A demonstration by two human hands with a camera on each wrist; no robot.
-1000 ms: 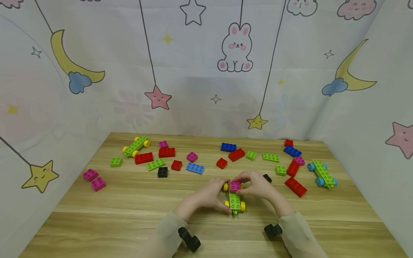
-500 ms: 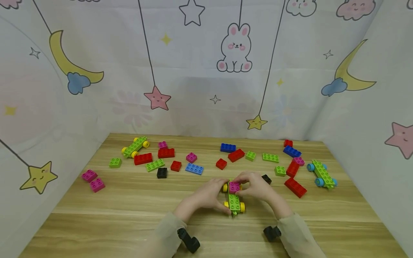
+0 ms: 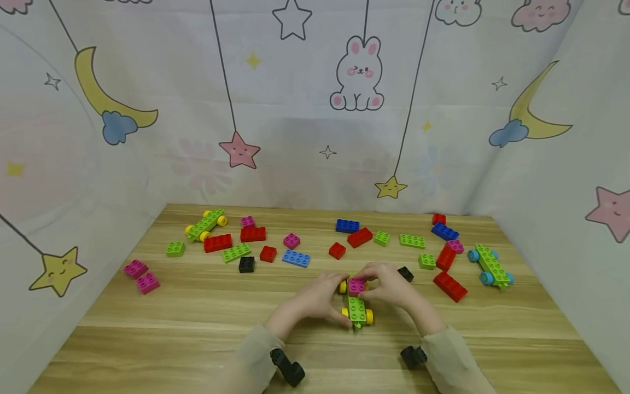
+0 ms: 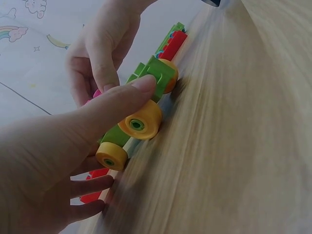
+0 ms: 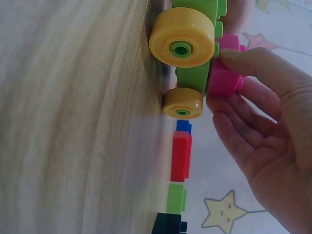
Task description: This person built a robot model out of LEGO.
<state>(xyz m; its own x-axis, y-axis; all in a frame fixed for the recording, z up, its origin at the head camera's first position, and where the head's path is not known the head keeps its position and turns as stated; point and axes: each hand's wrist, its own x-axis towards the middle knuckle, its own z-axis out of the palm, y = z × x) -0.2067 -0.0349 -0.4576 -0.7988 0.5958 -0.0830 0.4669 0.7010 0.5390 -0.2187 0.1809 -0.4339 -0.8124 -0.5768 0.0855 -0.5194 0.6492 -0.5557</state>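
Observation:
A lime-green toy car base [image 3: 357,311] with yellow wheels stands on the table between the two hands. On the studs at its far end sits a pink building brick [image 3: 356,286]. My left hand [image 3: 320,297] grips the car base from the left side, its thumb [image 4: 131,97] against the near end in the left wrist view. With thumb and fingers my right hand [image 3: 389,284] pinches the pink brick, which the right wrist view shows as a pink block [image 5: 225,66] down on the green base.
Loose red, blue, green, pink and black bricks lie across the back of the table [image 3: 197,328]. Another yellow-wheeled car base [image 3: 206,223] stands at back left, a blue-wheeled one [image 3: 490,266] at right. A printed cloth [image 3: 295,109] hangs behind.

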